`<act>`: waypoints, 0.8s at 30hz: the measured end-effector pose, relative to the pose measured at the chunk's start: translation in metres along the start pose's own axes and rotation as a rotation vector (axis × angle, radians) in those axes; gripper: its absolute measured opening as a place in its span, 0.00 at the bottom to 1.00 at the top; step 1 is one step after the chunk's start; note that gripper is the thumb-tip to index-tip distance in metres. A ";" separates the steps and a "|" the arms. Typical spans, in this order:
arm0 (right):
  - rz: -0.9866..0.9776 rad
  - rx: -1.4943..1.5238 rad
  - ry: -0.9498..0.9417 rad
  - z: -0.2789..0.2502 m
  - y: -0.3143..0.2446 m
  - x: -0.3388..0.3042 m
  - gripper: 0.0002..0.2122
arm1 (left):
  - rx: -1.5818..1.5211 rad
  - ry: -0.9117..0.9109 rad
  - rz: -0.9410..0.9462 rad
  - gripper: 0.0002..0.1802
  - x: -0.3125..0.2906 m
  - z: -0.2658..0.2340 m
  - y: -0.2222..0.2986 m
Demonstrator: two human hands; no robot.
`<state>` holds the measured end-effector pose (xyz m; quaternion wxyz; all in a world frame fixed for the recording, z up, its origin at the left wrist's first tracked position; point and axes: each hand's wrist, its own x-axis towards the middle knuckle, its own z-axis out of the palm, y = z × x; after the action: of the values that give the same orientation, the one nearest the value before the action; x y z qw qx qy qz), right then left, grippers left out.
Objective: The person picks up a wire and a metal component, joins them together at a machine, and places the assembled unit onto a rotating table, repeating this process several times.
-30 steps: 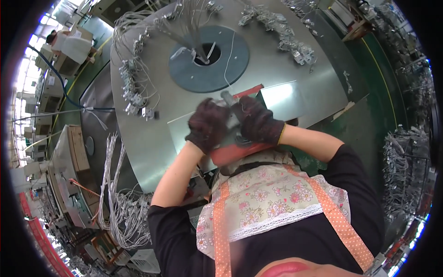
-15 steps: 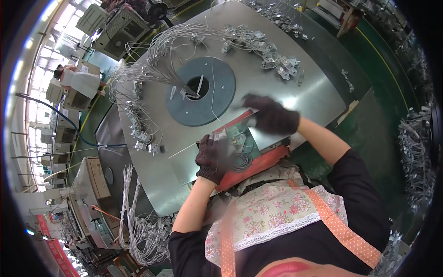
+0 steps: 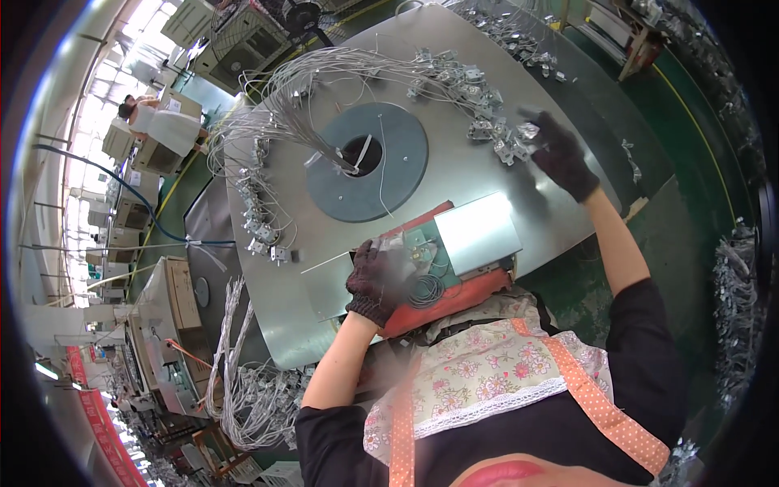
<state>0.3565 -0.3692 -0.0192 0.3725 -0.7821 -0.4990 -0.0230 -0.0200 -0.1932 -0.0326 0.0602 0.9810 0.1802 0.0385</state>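
My left hand (image 3: 375, 280), in a dark knitted glove, rests at the left of a green-and-red work fixture (image 3: 438, 304). Its fingers curl down around something I cannot make out. Beside them lie a small metal fitting (image 3: 419, 250) and a coil of thin grey wire (image 3: 427, 290). At the table's right side my gloved right hand (image 3: 558, 154) reaches to the end of a row of small metal brackets (image 3: 510, 146). Its fingers look stretched apart and somewhat blurred, next to a bracket. A shiny metal plate (image 3: 477, 235) covers the fixture's right part.
A grey disc (image 3: 406, 174) with a central hole sits on the metal table (image 3: 308, 312). A bundle of grey wires (image 3: 288, 122) rises from the hole and fans out to brackets at the rim. More wires (image 3: 231, 377) hang at the left. A person (image 3: 162, 123) stands far left.
My right hand has moved from above the fixture out to the brackets at the far right, uncovering the shiny plate. My left hand stays at the fixture. The view has shifted slightly.
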 end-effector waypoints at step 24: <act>0.215 1.519 -0.463 -0.009 -0.121 -0.032 0.27 | 0.073 0.012 0.019 0.31 0.000 0.008 -0.005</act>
<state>0.2466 -0.3720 0.0423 0.6903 -0.3436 -0.3648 0.5218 -0.0213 -0.1895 -0.0408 0.0229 0.9840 0.1724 0.0383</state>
